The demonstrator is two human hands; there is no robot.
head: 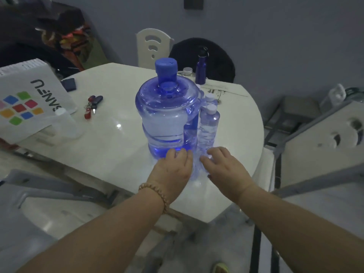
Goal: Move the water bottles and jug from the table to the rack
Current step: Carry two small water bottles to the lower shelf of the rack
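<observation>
One jug and two clear bottles stand near the table's front edge; one blue flask at the back. Left hand and right hand, fingers spread, grasp nothing.

Jug on table, bottles just right

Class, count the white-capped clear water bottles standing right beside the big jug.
2. One bottle stands right of the jug; a second is behind it, only its cap showing. Another clear bottle between the hands shows no cap; more may be hidden.
</observation>
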